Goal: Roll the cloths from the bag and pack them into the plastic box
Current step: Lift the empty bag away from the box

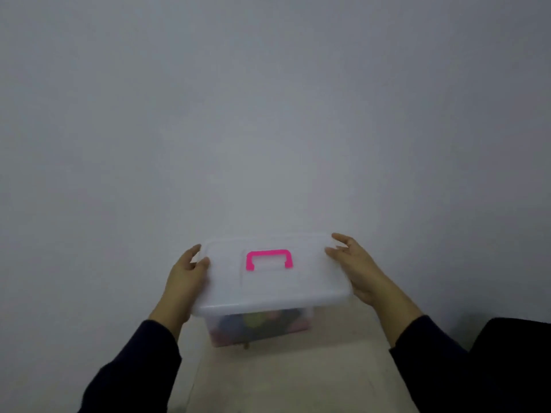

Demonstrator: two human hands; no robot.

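A translucent plastic box stands on a pale narrow table, with its white lid on top. The lid carries a pink handle. Through the box's front wall I see several rolled cloths in dark, green and pink colours, blurred. My left hand presses against the lid's left edge, fingers curled over it. My right hand holds the lid's right edge, fingers spread along the far corner. No bag is in view.
A plain grey wall fills the view behind the table. A dark object sits at the lower right, beside my right sleeve. The table's bare front part lies below the box.
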